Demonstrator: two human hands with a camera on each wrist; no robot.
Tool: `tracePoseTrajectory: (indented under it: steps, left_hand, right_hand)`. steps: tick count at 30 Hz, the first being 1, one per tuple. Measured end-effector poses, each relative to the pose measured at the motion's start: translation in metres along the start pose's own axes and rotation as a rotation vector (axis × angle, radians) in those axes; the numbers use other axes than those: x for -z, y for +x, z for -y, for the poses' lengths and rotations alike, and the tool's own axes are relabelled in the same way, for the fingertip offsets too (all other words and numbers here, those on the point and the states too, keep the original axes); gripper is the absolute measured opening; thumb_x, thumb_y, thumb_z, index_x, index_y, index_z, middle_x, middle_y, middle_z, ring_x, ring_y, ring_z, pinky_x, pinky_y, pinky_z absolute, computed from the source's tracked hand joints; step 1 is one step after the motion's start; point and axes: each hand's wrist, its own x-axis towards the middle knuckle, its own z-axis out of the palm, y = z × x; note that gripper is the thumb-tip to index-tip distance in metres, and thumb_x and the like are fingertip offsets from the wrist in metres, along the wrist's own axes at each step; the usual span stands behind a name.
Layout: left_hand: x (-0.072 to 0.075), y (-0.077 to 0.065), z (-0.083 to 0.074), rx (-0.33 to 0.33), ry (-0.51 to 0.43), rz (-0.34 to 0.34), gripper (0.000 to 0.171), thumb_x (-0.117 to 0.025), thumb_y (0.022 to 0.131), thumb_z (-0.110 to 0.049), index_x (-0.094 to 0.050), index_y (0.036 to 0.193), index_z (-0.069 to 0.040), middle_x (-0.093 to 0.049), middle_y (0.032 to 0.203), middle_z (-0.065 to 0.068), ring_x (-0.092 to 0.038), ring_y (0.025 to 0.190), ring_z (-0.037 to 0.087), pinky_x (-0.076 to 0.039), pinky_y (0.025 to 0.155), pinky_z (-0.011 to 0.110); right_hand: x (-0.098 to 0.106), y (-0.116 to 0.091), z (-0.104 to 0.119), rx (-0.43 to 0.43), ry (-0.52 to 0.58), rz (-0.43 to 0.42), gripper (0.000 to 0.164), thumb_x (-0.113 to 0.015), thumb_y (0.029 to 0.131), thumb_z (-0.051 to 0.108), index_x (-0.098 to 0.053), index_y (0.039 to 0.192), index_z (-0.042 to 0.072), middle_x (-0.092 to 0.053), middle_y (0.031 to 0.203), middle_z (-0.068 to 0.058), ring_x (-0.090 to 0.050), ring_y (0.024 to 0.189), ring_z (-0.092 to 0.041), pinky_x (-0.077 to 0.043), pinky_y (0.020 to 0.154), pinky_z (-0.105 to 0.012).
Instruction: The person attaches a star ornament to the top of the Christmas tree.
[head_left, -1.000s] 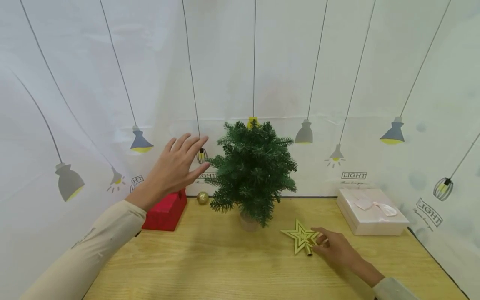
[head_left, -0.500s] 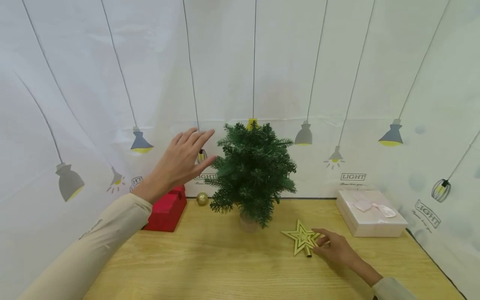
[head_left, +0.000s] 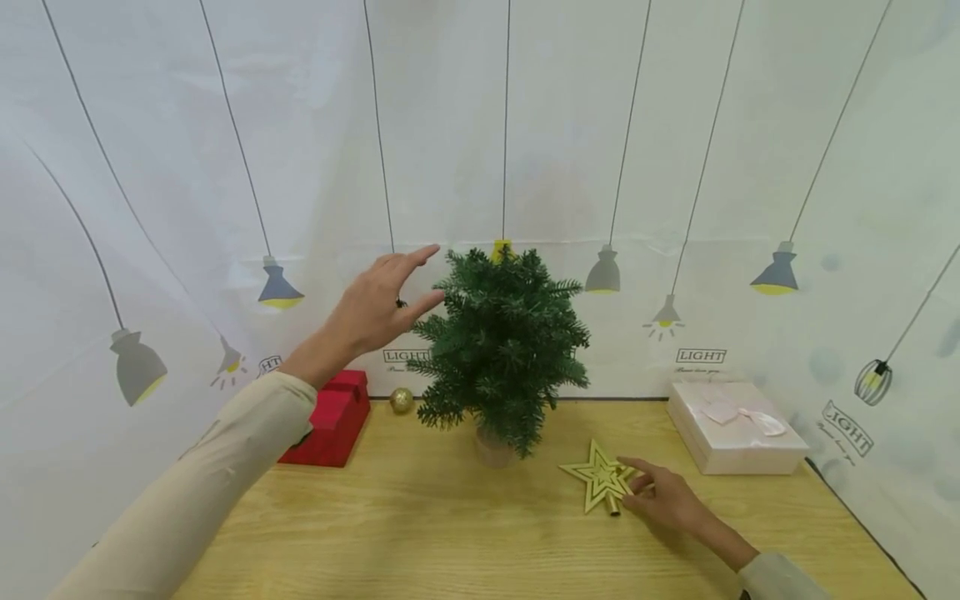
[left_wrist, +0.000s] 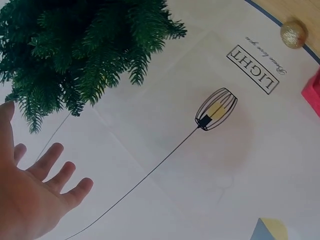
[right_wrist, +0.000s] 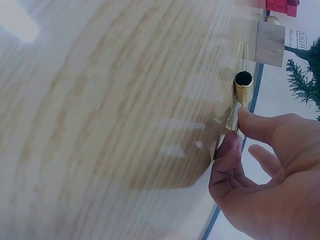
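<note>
A small green artificial Christmas tree stands on a round pale base in the middle of the head view. To its left, my left hand is raised near the upper branches, its fingers spread and its thumb tip right at the foliage. The left wrist view has this hand below the branches with nothing in the palm. My right hand pinches one point of a gold star tree topper low over the table. In the right wrist view, the topper's hollow socket shows just beyond the thumb.
A red gift box sits at the back left, beside a gold bauble. At the back right is a pale pink gift box with a bow. A white backdrop printed with lamps rises behind the wooden table.
My left hand has moved right and slightly up, closer to the tree's upper branches. My right hand and the star topper have stayed almost where they were.
</note>
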Motion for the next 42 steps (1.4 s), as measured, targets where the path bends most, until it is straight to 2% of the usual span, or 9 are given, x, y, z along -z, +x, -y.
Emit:
tracePoseTrajectory:
  steps: [4, 9, 15, 20, 25, 29, 32, 35, 42]
  left_hand:
    - [-0.001, 0.006, -0.003, 0.039, -0.091, 0.018, 0.065, -0.061, 0.105, -0.045, -0.039, 0.162, -0.024, -0.057, 0.148, 0.011, -0.048, 0.14, 0.034, -0.043, 0.11, 0.061]
    - [-0.003, 0.013, -0.004, 0.056, -0.182, 0.03, 0.064, -0.062, 0.105, -0.04, -0.038, 0.162, -0.025, -0.059, 0.145, 0.015, -0.048, 0.139, 0.037, -0.04, 0.111, 0.063]
    - [-0.005, 0.02, -0.006, 0.062, -0.276, 0.047, 0.063, -0.062, 0.106, -0.036, -0.038, 0.162, -0.025, -0.059, 0.143, 0.017, -0.058, 0.125, 0.034, -0.05, 0.102, 0.057]
    - [-0.008, 0.023, -0.005, 0.061, -0.309, 0.053, 0.061, -0.063, 0.106, -0.032, -0.04, 0.161, -0.022, -0.061, 0.139, 0.016, -0.063, 0.114, 0.03, -0.057, 0.095, 0.048]
    - [-0.01, 0.024, -0.005, 0.066, -0.337, 0.071, 0.061, -0.064, 0.106, -0.028, -0.039, 0.162, -0.021, -0.061, 0.14, 0.017, -0.065, 0.114, 0.029, -0.058, 0.095, 0.047]
    - [-0.009, 0.024, -0.006, 0.087, -0.363, 0.085, 0.06, -0.063, 0.106, -0.028, -0.039, 0.161, -0.022, -0.06, 0.142, 0.014, -0.064, 0.119, 0.029, -0.057, 0.095, 0.049]
    - [-0.009, 0.025, -0.007, 0.113, -0.385, 0.101, 0.058, -0.062, 0.107, -0.029, -0.041, 0.161, -0.025, -0.059, 0.144, 0.012, -0.063, 0.122, 0.029, -0.057, 0.093, 0.049]
    - [-0.01, 0.025, -0.007, 0.134, -0.415, 0.111, 0.057, -0.062, 0.107, -0.031, -0.042, 0.16, -0.025, -0.058, 0.145, 0.012, -0.064, 0.121, 0.027, -0.058, 0.09, 0.047]
    - [-0.012, 0.024, -0.007, 0.16, -0.487, 0.08, 0.058, -0.068, 0.103, -0.027, -0.047, 0.157, -0.021, -0.06, 0.144, 0.013, -0.067, 0.116, 0.027, -0.06, 0.088, 0.043]
  right_hand:
    - [-0.001, -0.001, 0.0, -0.009, 0.015, 0.005, 0.065, -0.083, 0.087, 0.005, -0.053, 0.143, -0.009, -0.072, 0.099, -0.015, -0.072, 0.084, -0.021, -0.059, 0.071, -0.025]
    - [0.0, -0.003, 0.003, 0.015, 0.034, -0.001, 0.071, -0.081, 0.087, 0.002, -0.045, 0.147, -0.012, -0.069, 0.097, -0.016, -0.072, 0.082, -0.021, -0.059, 0.07, -0.025]
    - [-0.001, -0.005, 0.005, 0.09, 0.033, -0.026, 0.074, -0.08, 0.087, -0.001, -0.039, 0.147, -0.015, -0.069, 0.095, -0.013, -0.072, 0.081, -0.022, -0.06, 0.071, -0.026]
    - [-0.002, -0.006, 0.005, 0.134, 0.021, -0.023, 0.076, -0.077, 0.089, -0.003, -0.034, 0.15, -0.015, -0.068, 0.095, -0.012, -0.07, 0.082, -0.019, -0.06, 0.072, -0.026]
    - [-0.002, -0.006, 0.005, 0.24, 0.045, -0.036, 0.08, -0.075, 0.088, -0.01, -0.031, 0.155, -0.009, -0.059, 0.087, -0.007, -0.058, 0.075, -0.004, -0.056, 0.065, -0.023]
    - [-0.001, -0.005, 0.004, 0.347, 0.042, -0.068, 0.081, -0.076, 0.084, -0.016, -0.036, 0.153, -0.004, -0.053, 0.08, -0.008, -0.052, 0.07, -0.002, -0.052, 0.058, -0.023]
    - [0.0, -0.005, 0.003, 0.35, 0.026, -0.084, 0.078, -0.078, 0.082, -0.016, -0.04, 0.148, 0.0, -0.055, 0.081, -0.008, -0.056, 0.07, -0.003, -0.054, 0.058, -0.023]
    - [0.002, -0.007, 0.004, 0.318, 0.022, -0.09, 0.075, -0.078, 0.083, -0.015, -0.041, 0.146, 0.002, -0.058, 0.087, -0.008, -0.06, 0.073, -0.005, -0.057, 0.062, -0.024]
    - [0.004, -0.01, 0.008, 0.267, -0.014, -0.131, 0.063, -0.073, 0.087, -0.013, -0.043, 0.141, -0.002, -0.066, 0.094, -0.011, -0.069, 0.078, -0.017, -0.06, 0.067, -0.027]
